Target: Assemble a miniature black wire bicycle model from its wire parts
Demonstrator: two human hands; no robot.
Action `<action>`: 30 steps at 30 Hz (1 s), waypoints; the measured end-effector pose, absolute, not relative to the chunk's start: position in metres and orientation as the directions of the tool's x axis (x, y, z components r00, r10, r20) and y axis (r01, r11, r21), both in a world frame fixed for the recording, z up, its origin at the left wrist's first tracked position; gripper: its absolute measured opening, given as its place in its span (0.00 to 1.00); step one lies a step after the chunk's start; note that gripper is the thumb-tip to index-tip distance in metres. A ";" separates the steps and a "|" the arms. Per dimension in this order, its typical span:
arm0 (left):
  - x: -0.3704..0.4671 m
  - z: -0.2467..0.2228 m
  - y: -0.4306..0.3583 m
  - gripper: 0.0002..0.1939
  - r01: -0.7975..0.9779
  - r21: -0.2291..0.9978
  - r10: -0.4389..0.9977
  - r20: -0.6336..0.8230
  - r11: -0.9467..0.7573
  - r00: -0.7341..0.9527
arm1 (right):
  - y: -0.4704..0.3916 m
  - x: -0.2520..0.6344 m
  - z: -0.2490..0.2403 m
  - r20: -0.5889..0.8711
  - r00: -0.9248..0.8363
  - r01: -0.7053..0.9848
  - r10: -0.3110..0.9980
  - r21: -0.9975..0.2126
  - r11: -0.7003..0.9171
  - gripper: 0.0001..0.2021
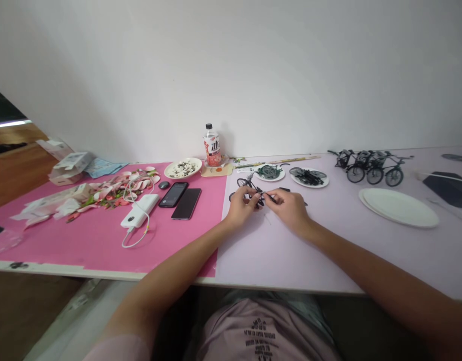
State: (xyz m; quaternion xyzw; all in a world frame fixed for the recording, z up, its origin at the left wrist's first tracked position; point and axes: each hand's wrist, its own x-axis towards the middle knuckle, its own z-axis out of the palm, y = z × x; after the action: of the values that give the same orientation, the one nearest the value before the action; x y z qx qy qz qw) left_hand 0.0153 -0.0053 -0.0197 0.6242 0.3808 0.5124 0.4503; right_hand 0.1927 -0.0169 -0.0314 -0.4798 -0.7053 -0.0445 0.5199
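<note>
My left hand is closed around a small black model bicycle, whose wheel shows above the fingers. Close beside it on the right, my right hand pinches a small dark part at the bicycle; the fingertips hide most of it. Behind the hands, one white plate bears dark green bicycle parts, and another plate bears black parts. Several finished-looking model bicycles stand in a row at the right.
White trays lie at the right, near a dark flat piece. A bottle and a dish of small pieces stand at the back. Two phones, a power bank and petal-like scraps lie left.
</note>
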 end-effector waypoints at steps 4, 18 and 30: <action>0.015 -0.023 -0.003 0.23 -0.019 0.957 0.936 0.286 -0.288 0.206 | -0.018 0.192 -0.030 0.772 -0.004 0.747 0.635 -0.420 0.515 0.09; 0.015 -0.035 0.007 0.30 -0.125 0.957 0.933 0.284 -0.262 0.219 | -0.025 0.187 -0.026 0.788 -0.129 0.870 0.602 -0.201 0.450 0.11; 0.016 -0.037 0.004 0.28 -0.099 0.953 0.936 0.299 -0.285 0.187 | -0.026 0.184 -0.025 0.755 -0.165 0.901 0.635 -0.146 0.408 0.10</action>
State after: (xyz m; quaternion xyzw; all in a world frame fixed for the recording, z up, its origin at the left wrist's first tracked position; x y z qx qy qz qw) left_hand 0.0159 0.0044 -0.0367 0.5984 0.3497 0.5334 0.4849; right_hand 0.1844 -0.0259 -0.0254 -0.5164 -0.7437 -0.1714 0.3883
